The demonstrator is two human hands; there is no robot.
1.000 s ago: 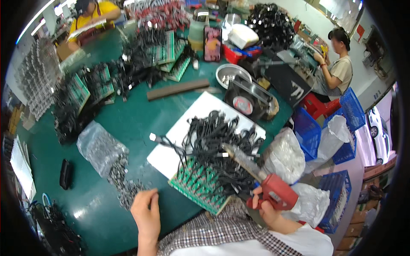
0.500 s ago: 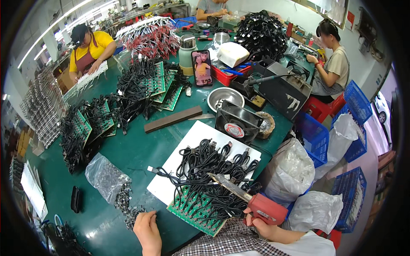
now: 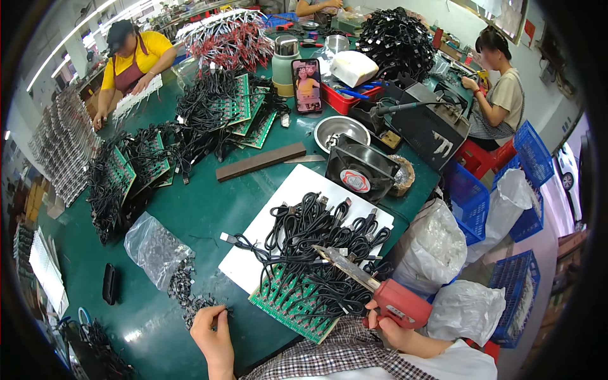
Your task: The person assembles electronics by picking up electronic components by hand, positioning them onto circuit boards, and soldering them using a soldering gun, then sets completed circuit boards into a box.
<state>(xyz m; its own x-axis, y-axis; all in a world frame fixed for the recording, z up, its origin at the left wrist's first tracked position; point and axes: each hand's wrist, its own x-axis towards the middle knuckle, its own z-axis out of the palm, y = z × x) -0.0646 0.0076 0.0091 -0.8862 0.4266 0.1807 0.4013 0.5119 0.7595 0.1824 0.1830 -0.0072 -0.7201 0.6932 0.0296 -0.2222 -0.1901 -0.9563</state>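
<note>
My right hand (image 3: 398, 330) is wrapped round the red handle of a soldering gun (image 3: 400, 304). Its long metal tip points up and left, over a heap of coiled black USB cables (image 3: 310, 237). Below the cables lies a green circuit board panel (image 3: 285, 307), with black leads running over it. My left hand (image 3: 212, 332) is closed in a pinch at the near end of a spill of small black parts (image 3: 183, 285); whatever its fingertips hold is too small to make out. The parts trail from a clear plastic bag (image 3: 154, 247). A white sheet (image 3: 244, 269) lies under the cables.
A small fan (image 3: 354, 174), a metal bowl (image 3: 342, 131) and a dark bar (image 3: 261, 161) stand beyond the sheet. Stacked boards with cables (image 3: 228, 107) and a phone (image 3: 307, 85) are farther back. Blue crates (image 3: 465, 202) and bags line the right edge. Co-workers sit around the table.
The view has shifted a little. My left hand stays by the small parts, and my right hand still holds the soldering gun over the cables. The co-worker in yellow has spread both arms apart.
</note>
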